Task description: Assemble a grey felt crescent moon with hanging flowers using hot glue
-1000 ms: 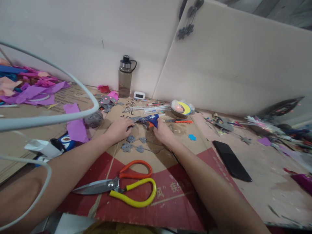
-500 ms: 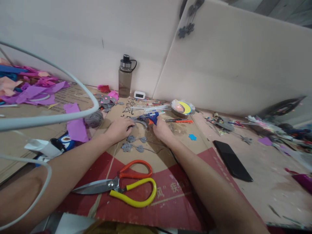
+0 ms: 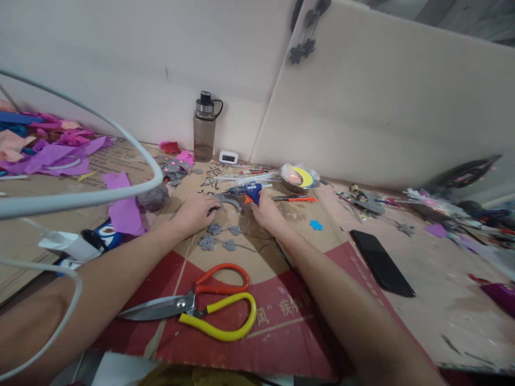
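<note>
The hands were apart: the right (image 3: 266, 210) wrapped around a blue glue gun (image 3: 252, 191), nose above the grey crescent (image 3: 232, 199) on the cardboard (image 3: 261, 268); the left (image 3: 197, 213) rested at the crescent's end, probably steadying it, though I couldn't tell whether it gripped. Scissors (image 3: 185, 304) lay nearer the body, presumably within reach.

Handle of the glue gun (image 3: 251, 191) mostly hidden in my right hand (image 3: 267, 212). Its tip is too blurred to tell whether it touches the gray crescent (image 3: 232, 199). Some fingertips of my left hand (image 3: 197, 211) indistinct. Clock (image 3: 228, 157) digits unreadably small. Purple pouch (image 3: 501, 298) cut by right edge, white cable (image 3: 80, 200) by left.
</note>
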Tool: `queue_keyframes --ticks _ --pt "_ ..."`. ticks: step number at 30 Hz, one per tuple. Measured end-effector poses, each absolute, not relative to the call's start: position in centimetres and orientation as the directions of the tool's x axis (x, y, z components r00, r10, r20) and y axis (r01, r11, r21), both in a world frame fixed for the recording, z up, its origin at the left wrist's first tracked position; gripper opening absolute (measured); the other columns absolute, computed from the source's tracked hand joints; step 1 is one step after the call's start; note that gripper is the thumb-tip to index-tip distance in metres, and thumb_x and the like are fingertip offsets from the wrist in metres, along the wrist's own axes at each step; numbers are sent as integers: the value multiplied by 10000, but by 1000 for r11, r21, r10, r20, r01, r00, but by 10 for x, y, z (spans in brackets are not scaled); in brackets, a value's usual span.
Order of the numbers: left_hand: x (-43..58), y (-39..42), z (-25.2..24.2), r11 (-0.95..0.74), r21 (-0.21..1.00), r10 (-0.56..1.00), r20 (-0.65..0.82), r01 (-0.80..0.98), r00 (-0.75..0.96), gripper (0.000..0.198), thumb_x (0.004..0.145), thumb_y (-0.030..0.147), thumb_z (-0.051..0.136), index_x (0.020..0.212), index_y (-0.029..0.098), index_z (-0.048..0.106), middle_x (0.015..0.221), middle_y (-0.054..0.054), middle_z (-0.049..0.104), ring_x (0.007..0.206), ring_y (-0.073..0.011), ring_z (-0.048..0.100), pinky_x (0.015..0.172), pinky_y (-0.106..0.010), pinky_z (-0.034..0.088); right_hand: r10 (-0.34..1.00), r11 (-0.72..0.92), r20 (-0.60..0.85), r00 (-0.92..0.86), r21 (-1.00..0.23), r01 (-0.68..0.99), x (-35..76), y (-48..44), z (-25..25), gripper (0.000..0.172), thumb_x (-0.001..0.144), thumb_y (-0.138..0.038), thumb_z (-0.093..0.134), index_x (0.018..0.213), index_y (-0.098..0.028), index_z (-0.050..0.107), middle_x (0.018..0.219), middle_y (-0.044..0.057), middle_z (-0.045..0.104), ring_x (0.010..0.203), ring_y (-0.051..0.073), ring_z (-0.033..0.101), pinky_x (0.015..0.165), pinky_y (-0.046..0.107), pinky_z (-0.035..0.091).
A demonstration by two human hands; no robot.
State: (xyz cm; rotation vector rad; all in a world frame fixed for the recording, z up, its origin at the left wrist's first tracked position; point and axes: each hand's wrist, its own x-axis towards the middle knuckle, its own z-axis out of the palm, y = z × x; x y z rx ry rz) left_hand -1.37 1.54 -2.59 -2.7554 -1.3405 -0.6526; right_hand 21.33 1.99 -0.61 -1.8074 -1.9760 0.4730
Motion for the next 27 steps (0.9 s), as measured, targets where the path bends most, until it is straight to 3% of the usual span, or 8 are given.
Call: queue_keyframes --ticks 11,27 --pt "-14 16 -27 -619 158 763 352 769 542 310 796 179 469 1009 205 692 1098 -49 696 1052 -205 605 984 -375 443 991 131 52 -121 -489 863 223 16 -6 331 827 -161 406 1156 -133 429 1047 167 641 946 259 626 839 357 471" --pt "-13 15 -25 -620 179 766 350 764 539 320 787 170 470 1014 201 695 1081 -58 698 1037 -220 605 967 -390 451 994 81 98 -42 -439 895 208 10 0 348 838 -123 353 1183 -121 398 1077 211 612 962 306 625 830 429 474"
